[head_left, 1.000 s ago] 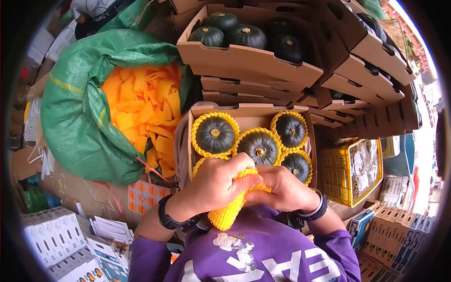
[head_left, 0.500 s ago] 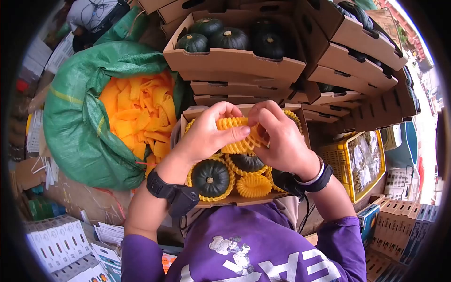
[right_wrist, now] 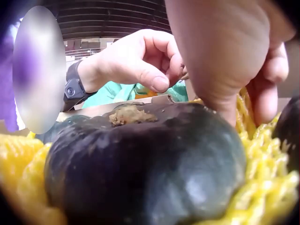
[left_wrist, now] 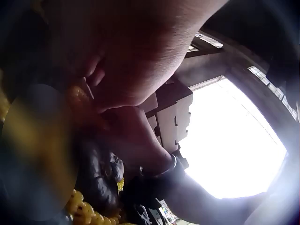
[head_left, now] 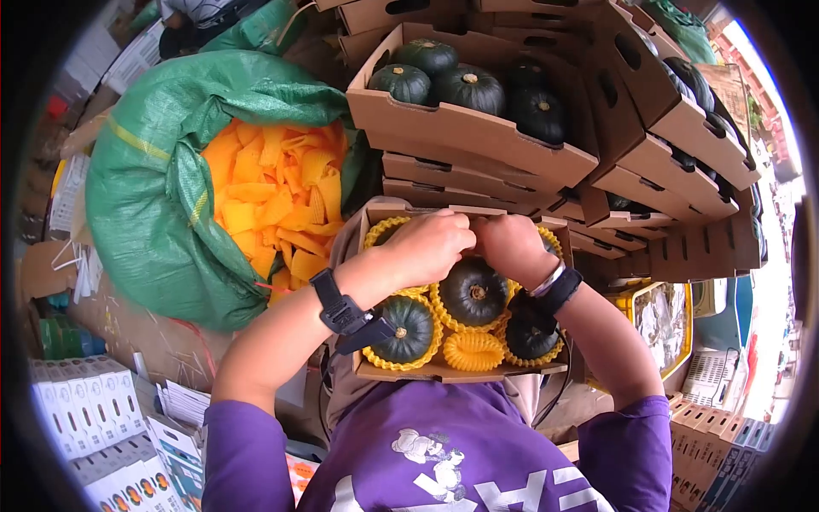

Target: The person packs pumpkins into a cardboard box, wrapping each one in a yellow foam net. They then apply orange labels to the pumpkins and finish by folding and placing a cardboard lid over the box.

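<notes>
Both hands meet over the back middle of a cardboard box (head_left: 546, 372) of dark green squashes in yellow foam nets. In the right wrist view my right hand (right_wrist: 229, 51) has thumb and fingers down in a yellow foam net (right_wrist: 258, 154), beside a large squash (right_wrist: 145, 164). My left hand (right_wrist: 131, 61) is just behind that squash, fingers loosely bent, thumb apart from them. From the head view, the left hand (head_left: 435, 246) and right hand (head_left: 516, 247) hide what lies beneath. A folded yellow net (head_left: 473, 351) sits between two squashes at the front.
Left of the box stands a green sack (head_left: 141, 196) full of orange-yellow foam pieces (head_left: 277, 188). Stacked cartons (head_left: 478, 136) with squashes rise behind and to the right. A yellow crate (head_left: 688, 328) is at the right; white boxes (head_left: 77, 405) lie front left.
Both hands have moved from near the body to the back of the box. The yellow net stretched between them half a second ago is now hidden below them in the head view.
</notes>
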### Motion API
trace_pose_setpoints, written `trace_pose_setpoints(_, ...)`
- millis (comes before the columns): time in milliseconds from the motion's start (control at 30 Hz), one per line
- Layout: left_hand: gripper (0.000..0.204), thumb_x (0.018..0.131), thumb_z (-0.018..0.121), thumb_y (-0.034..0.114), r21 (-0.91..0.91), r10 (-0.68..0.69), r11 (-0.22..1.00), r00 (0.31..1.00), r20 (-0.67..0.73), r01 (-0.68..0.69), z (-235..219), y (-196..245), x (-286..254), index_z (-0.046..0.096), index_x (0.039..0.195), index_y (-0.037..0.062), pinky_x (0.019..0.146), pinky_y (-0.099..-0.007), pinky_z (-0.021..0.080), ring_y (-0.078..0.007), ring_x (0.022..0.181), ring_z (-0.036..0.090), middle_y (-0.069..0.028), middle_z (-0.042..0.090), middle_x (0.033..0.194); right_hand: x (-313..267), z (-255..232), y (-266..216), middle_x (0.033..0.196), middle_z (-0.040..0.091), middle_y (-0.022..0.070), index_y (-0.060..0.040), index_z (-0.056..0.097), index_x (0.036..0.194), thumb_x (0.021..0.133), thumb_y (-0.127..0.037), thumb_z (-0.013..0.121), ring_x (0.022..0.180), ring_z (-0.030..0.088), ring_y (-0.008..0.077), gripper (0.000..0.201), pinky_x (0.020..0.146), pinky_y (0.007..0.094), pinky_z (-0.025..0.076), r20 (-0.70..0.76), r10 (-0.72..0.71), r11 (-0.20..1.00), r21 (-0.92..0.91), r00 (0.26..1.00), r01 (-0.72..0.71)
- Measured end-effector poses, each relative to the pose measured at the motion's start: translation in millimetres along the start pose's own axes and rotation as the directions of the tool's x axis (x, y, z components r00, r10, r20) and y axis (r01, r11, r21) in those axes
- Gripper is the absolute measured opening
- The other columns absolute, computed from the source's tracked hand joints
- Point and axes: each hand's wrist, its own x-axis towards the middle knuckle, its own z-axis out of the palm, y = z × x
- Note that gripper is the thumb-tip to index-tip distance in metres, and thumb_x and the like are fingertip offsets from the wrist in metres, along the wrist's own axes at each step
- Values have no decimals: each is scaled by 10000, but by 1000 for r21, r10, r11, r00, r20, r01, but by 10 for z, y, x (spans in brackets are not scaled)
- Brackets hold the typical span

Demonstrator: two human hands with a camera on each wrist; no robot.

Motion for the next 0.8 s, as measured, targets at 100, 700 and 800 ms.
trace_pose_setpoints(100, 165, 749, 610, 40, 20, 5, 1000, 992, 123, -8, 59, -134, 17, 672, 903, 40, 830, -422, 467, -342, 965, 545, -148, 585, 939, -4, -94, -83, 740, 675, 103, -94, 671, 713, 790, -169, 601, 708, 673, 263, 128, 616, 370, 529, 17, 69, 992, -107, 997, -67)
trace_pose_setpoints(700, 611, 662, 753, 366, -578, -564, -705, -820, 103, 412, 2364, -564, -5363, 631, 1138, 4, 1000, -377, 399, -351, 1236, 472, -269, 575, 1192, -617, -828, -858, 1189, 586, 218, 29, 562, 1211, 797, -1, 557, 1070, 579, 366, 415, 917, 406, 459, 44, -8, 843, 538, 999, -17)
trace_pose_setpoints(800, 667, 653, 750, 427, -665, -479, -681, -873, 87, 308, 2885, -604, -5162, 629, 1156, 5, 1056, -358, 358, -374, 1294, 417, -278, 547, 1251, -682, -624, -910, 1135, 608, 221, 43, 571, 1178, 781, 7, 567, 1025, 598, 361, 398, 884, 405, 474, -22, -13, 873, 487, 1000, 22)
